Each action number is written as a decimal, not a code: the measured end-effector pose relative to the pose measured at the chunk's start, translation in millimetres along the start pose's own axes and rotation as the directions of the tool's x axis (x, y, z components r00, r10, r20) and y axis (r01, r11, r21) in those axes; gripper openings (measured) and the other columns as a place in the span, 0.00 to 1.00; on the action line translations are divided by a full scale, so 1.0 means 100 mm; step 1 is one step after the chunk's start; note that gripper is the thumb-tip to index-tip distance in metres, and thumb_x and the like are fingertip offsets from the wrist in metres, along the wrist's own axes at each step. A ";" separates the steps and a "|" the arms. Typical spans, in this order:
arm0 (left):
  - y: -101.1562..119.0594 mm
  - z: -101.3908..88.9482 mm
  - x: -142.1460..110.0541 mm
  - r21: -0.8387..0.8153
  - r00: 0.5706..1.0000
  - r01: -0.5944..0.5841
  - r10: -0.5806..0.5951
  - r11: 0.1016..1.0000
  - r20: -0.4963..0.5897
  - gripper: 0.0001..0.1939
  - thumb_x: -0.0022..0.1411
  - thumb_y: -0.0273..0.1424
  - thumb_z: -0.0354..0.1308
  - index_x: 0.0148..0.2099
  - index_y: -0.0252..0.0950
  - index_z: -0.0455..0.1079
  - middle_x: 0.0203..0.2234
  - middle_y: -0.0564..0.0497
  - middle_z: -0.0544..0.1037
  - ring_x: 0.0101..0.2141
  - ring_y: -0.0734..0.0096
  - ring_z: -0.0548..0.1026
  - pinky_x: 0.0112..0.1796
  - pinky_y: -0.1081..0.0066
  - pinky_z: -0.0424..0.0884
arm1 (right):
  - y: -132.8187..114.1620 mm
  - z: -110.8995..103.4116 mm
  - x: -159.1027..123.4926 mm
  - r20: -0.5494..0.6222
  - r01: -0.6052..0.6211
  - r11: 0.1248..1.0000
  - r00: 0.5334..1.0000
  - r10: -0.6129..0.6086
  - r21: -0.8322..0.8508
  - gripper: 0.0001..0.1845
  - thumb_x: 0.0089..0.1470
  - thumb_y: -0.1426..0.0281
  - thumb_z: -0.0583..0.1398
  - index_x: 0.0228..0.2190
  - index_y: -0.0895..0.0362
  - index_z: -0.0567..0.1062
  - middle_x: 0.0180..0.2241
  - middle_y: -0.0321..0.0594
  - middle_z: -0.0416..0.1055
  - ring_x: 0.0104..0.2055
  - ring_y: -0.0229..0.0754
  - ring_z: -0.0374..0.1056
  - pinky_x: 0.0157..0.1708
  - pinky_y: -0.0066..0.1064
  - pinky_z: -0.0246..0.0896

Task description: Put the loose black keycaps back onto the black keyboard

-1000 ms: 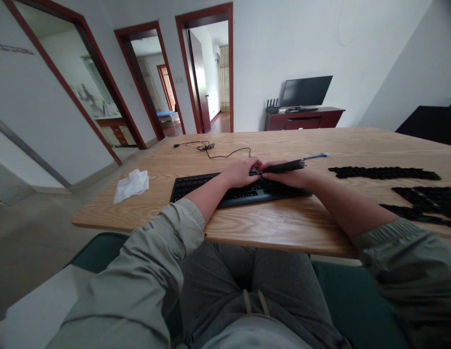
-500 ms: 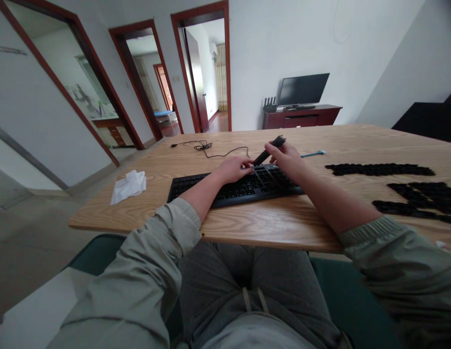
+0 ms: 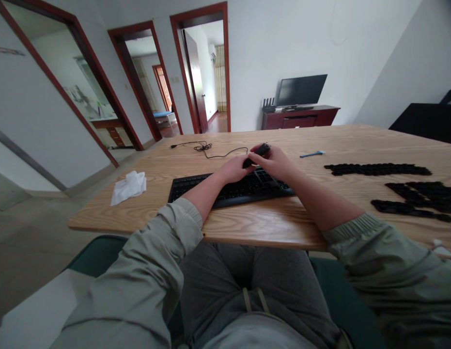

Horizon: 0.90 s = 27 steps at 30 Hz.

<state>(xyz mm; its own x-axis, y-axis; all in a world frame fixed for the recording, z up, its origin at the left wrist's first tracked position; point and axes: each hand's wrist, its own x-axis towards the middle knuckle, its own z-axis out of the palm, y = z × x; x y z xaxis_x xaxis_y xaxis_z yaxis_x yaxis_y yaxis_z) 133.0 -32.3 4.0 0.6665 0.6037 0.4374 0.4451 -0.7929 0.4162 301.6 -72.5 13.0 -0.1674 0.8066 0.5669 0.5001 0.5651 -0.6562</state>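
Note:
A black keyboard (image 3: 254, 193) lies on the wooden table before me, with a slim black cable trailing from behind it. Above its back edge, a dark, stubby cylindrical tool (image 3: 261, 149) is held at a slant; I cannot make out its exact kind. My right hand (image 3: 274, 162) is wrapped around its upper part. The fingers of my left hand (image 3: 234, 168) are closed about the tool's lower end, close over the keys. Its tip is hidden by the fingers.
Rows of small black pieces, probably keycaps (image 3: 378, 169), lie at the right. A small blue brush-like tool (image 3: 312, 154) rests beyond my right hand. Crumpled white tissue (image 3: 129, 188) sits at the left. The coiled cable (image 3: 203, 146) lies at the back of the table (image 3: 276, 225).
The tool has come down and to the left, with my right hand moving along with it. My left fingers, earlier at the keyboard, now meet the tool's lower end.

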 end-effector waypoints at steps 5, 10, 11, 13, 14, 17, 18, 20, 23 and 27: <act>-0.04 0.00 -0.02 -0.033 1.000 0.000 0.000 0.999 0.018 0.16 0.65 0.38 0.52 0.47 0.33 0.72 0.42 0.44 0.78 0.43 0.62 0.75 0.48 0.63 0.70 | 0.22 -0.12 -0.15 0.095 0.006 0.996 0.995 0.002 -0.086 0.16 0.56 0.62 0.55 0.36 0.58 0.79 0.37 0.42 0.78 0.39 0.46 0.71 0.41 0.35 0.64; -0.07 0.02 0.00 -0.136 0.998 0.058 -0.062 0.989 -0.028 0.16 0.66 0.41 0.50 0.43 0.33 0.70 0.37 0.47 0.77 0.38 0.67 0.74 0.44 0.66 0.70 | 0.31 -0.12 -0.28 0.215 0.012 0.954 0.975 0.055 -0.300 0.14 0.53 0.67 0.57 0.37 0.56 0.81 0.31 0.39 0.78 0.32 0.42 0.69 0.36 0.33 0.63; -0.07 0.03 0.01 -0.151 0.997 0.063 -0.069 0.986 -0.037 0.17 0.66 0.42 0.50 0.42 0.33 0.70 0.36 0.47 0.77 0.37 0.67 0.73 0.43 0.67 0.70 | 0.31 -0.11 -0.28 0.238 0.055 0.948 0.971 0.023 -0.314 0.15 0.53 0.67 0.57 0.39 0.55 0.81 0.32 0.40 0.78 0.33 0.42 0.70 0.37 0.33 0.63; -0.08 0.03 0.00 -0.176 0.995 0.069 -0.080 0.982 -0.055 0.18 0.66 0.44 0.49 0.41 0.33 0.69 0.35 0.48 0.76 0.36 0.69 0.72 0.42 0.68 0.69 | 0.30 -0.08 -0.29 0.282 0.147 0.932 0.958 -0.051 -0.331 0.17 0.55 0.66 0.57 0.44 0.54 0.81 0.35 0.41 0.78 0.35 0.43 0.70 0.40 0.33 0.63; -0.08 0.03 0.00 -0.190 0.994 0.071 -0.085 0.979 -0.064 0.19 0.66 0.44 0.49 0.40 0.33 0.68 0.34 0.48 0.75 0.36 0.69 0.72 0.41 0.68 0.69 | 0.30 -0.07 -0.29 0.297 0.179 0.924 0.952 -0.075 -0.339 0.18 0.56 0.65 0.57 0.45 0.54 0.80 0.36 0.42 0.77 0.36 0.44 0.71 0.41 0.34 0.63; -0.07 0.02 -0.02 -0.237 0.993 0.073 -0.093 0.969 -0.075 0.18 0.67 0.45 0.49 0.40 0.34 0.67 0.32 0.50 0.75 0.33 0.72 0.71 0.40 0.70 0.69 | 0.31 -0.05 -0.28 0.311 0.204 0.907 0.947 -0.088 -0.367 0.19 0.59 0.64 0.56 0.47 0.54 0.80 0.36 0.44 0.75 0.37 0.44 0.71 0.43 0.35 0.63; -0.07 0.03 -0.02 -0.252 0.993 0.074 -0.095 0.965 -0.073 0.18 0.67 0.45 0.49 0.40 0.34 0.67 0.31 0.50 0.74 0.32 0.73 0.71 0.39 0.70 0.69 | 0.31 -0.05 -0.28 0.313 0.204 0.904 0.946 -0.084 -0.376 0.18 0.59 0.63 0.56 0.47 0.53 0.80 0.36 0.44 0.75 0.37 0.44 0.71 0.43 0.35 0.64; -0.07 0.03 -0.03 -0.275 0.992 0.079 -0.102 0.958 -0.070 0.19 0.67 0.46 0.48 0.39 0.34 0.67 0.29 0.51 0.74 0.30 0.74 0.70 0.38 0.71 0.69 | 0.32 -0.05 -0.27 0.319 0.207 0.898 0.945 -0.080 -0.388 0.17 0.60 0.63 0.56 0.46 0.51 0.81 0.36 0.43 0.75 0.38 0.45 0.71 0.44 0.36 0.64; -0.11 0.05 -0.02 -0.312 0.991 0.093 -0.120 0.945 -0.067 0.22 0.66 0.50 0.48 0.39 0.34 0.66 0.26 0.52 0.73 0.27 0.76 0.69 0.36 0.72 0.69 | 0.32 -0.04 -0.26 0.326 0.238 0.887 0.939 -0.107 -0.395 0.17 0.60 0.65 0.56 0.45 0.52 0.81 0.41 0.44 0.76 0.42 0.47 0.71 0.48 0.38 0.64; -0.17 0.09 0.00 -0.376 0.991 0.096 -0.124 0.922 -0.050 0.25 0.65 0.53 0.46 0.38 0.34 0.65 0.25 0.52 0.72 0.26 0.76 0.69 0.33 0.72 0.68 | 0.30 -0.01 -0.23 0.339 0.280 0.881 0.929 -0.148 -0.382 0.16 0.60 0.67 0.56 0.45 0.52 0.81 0.46 0.43 0.76 0.49 0.47 0.71 0.54 0.39 0.62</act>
<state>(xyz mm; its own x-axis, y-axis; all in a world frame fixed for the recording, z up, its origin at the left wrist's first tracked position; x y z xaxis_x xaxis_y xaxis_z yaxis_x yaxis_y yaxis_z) 131.1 -19.7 -10.5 0.5753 0.7006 0.4222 0.2496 -0.6419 0.7250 321.8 -74.4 -19.5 -0.5173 0.7246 0.4553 0.7184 0.6568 -0.2290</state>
